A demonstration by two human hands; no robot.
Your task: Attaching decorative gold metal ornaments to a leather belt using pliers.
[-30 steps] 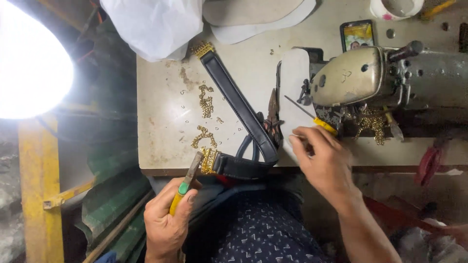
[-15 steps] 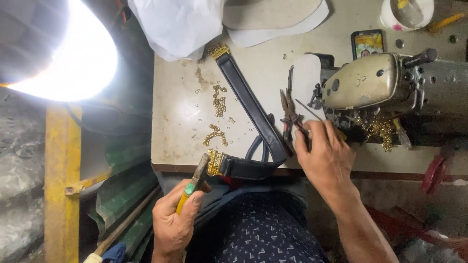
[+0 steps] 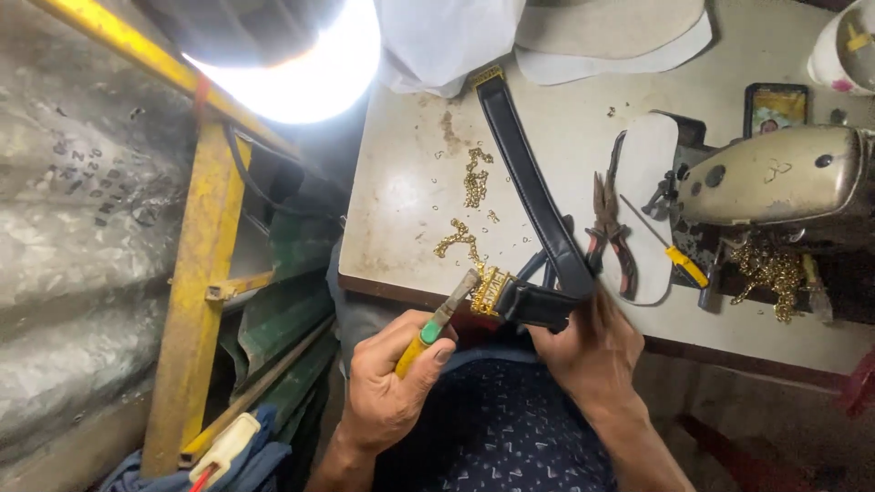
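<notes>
We note the left hand (image 3: pixel 387 387), grip closed on a yellow-handled tool (image 3: pixel 436 325), tip at the gold buckle (image 3: pixel 490 289); right hand (image 3: pixel 588 351), grip clamped on the black strap (image 3: pixel 533 196) at the desk (image 3: pixel 401 219) edge. Pliers (image 3: pixel 609 232) lie near the sewing machine (image 3: pixel 775 187).

A small rectangular phone (image 3: pixel 776 107) lies flat on the worktop (image 3: pixel 410 182) just behind the sewing machine (image 3: pixel 775 187), its lit screen showing a colourful picture inside a dark frame. No packages, labels or signs show clearly.

Tool meets gold clasp on a black strap

Left hand (image 3: pixel 387 387) holds a yellow-handled tool (image 3: pixel 437 323) against the clasp (image 3: pixel 489 289); right hand (image 3: pixel 592 351) grips the strap (image 3: pixel 529 182).
</notes>
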